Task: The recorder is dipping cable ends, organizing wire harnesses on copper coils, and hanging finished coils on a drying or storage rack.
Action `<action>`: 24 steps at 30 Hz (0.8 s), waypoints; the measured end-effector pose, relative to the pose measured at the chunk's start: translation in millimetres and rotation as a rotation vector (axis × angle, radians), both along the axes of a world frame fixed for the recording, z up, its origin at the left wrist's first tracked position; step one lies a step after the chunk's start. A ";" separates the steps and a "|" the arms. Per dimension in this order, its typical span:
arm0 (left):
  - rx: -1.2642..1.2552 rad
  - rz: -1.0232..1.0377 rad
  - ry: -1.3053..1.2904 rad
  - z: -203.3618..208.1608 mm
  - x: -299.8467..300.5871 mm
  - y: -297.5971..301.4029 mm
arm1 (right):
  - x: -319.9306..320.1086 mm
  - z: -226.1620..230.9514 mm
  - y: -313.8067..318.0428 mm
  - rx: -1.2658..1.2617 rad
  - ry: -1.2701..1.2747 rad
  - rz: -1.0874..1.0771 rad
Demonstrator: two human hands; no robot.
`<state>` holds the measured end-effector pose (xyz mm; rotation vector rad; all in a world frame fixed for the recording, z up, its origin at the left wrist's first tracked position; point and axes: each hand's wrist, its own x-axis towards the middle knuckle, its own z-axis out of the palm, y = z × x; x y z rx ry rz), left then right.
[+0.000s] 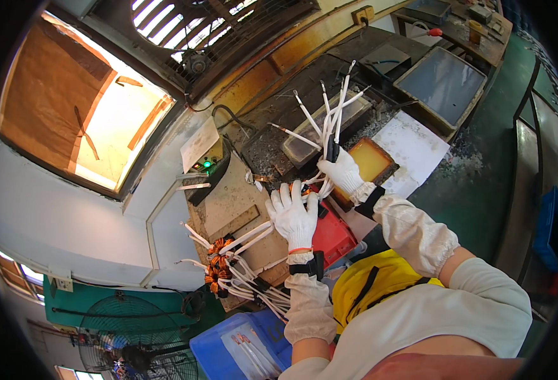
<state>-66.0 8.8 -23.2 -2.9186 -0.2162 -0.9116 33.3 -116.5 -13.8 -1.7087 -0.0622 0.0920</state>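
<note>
A bundle of white cables (334, 120) with dark, bare-ended tips rises from the gloved right hand (341, 171), fanning out toward the far side above the table (225, 202); that hand's grip is closed around the bundle's lower part, hiding where the strands gather. Just to the left and nearer, a copper coil (305, 190) shows only partly between the hands, so how it joins the cables is hard to make out. The gloved left hand (293, 215) lies beside it, fingers spread; whether its grip holds anything, I cannot tell. A yellow-filled tray (380, 179) sits right of the right hand, partly covered by it. A red bin (332, 237) lies nearer, and more coils (219, 258) sit left, their leads cut off from view behind the left forearm.
</note>
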 end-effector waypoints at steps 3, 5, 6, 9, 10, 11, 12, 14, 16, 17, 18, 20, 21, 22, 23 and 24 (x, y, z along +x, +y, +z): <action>-0.011 -0.016 -0.003 1.7 0.3 -0.4 | 2.9 -4.3 0.5 0.025 -0.006 0.001; 0.000 -0.034 -0.016 2.9 0.2 -1.2 | 4.5 -9.4 1.7 0.033 -0.012 -0.005; 0.009 -0.029 -0.021 2.2 0.1 -0.5 | 2.4 -4.5 2.8 0.002 -0.077 -0.015; 0.024 -0.044 -0.031 -4.3 -2.8 6.5 | -8.2 13.7 4.9 -0.034 -0.227 -0.017; 0.018 -0.058 -0.038 -2.5 -0.8 5.6 | -7.7 17.7 2.0 0.010 -0.265 0.012; 0.015 -0.036 0.028 -0.6 -0.7 2.3 | -3.1 9.7 5.2 -0.041 -0.301 -0.031; 0.043 -0.064 0.039 -2.6 -0.4 2.8 | -5.6 17.4 5.7 -0.138 -0.207 -0.064; 0.085 -0.031 0.035 -7.6 2.6 1.8 | -4.5 13.8 5.1 -0.199 -0.243 -0.140; 0.117 -0.056 0.081 -10.7 2.2 5.4 | -3.6 13.6 2.9 -0.191 -0.230 -0.083; 0.086 -0.047 0.086 -13.1 2.0 8.0 | -2.6 12.0 3.1 -0.201 -0.224 -0.051; 0.053 -0.039 0.090 -13.6 2.7 8.9 | -1.2 10.1 3.1 -0.212 -0.220 -0.021; 0.088 -0.087 0.126 -10.1 4.7 3.4 | 1.3 -1.7 5.6 -0.154 -0.344 -0.140; 0.059 -0.095 0.121 -10.3 5.5 3.4 | 2.3 -5.5 6.4 -0.142 -0.370 -0.155; 0.030 -0.084 0.111 -8.4 3.1 5.7 | 1.1 -2.3 8.8 -0.127 -0.404 -0.154; 0.053 -0.051 0.125 -6.0 0.2 6.6 | -2.0 0.1 10.3 -0.151 -0.397 -0.154; 0.069 -0.072 0.138 -6.4 0.1 4.7 | -2.4 -2.3 9.9 -0.142 -0.381 -0.177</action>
